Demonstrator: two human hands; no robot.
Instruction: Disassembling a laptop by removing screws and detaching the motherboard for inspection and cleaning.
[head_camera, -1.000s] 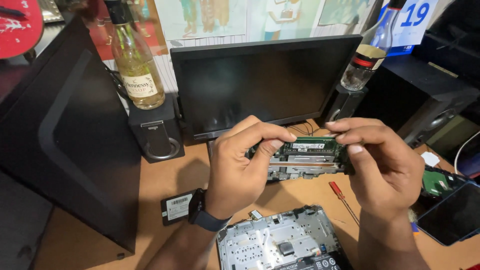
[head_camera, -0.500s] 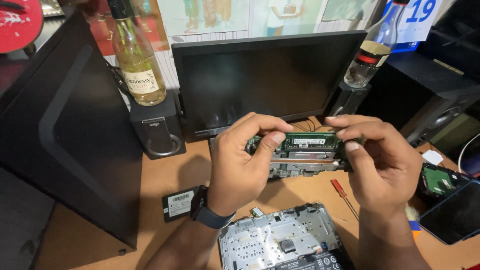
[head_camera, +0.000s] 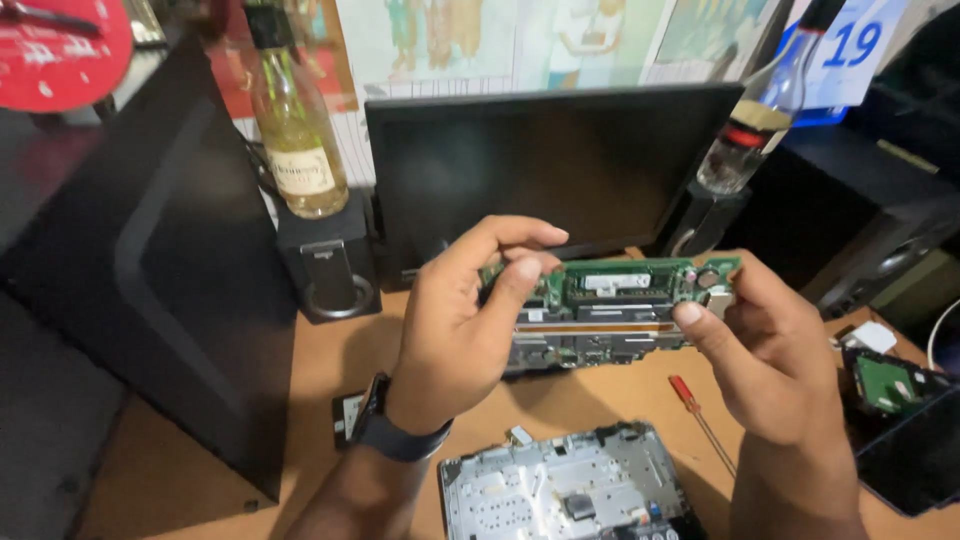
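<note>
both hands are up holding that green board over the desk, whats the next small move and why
Probably lower the green circuit board toward the desk. The left hand and right hand pinch it only at its ends, in mid-air, above the opened metal chassis and red screwdriver.

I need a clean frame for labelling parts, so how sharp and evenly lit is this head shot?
Head view: the circuit board between left hand and right hand is fairly sharp; the metal chassis shows bright glare; the monitor is dark; the top corners look dim and soft.
</note>
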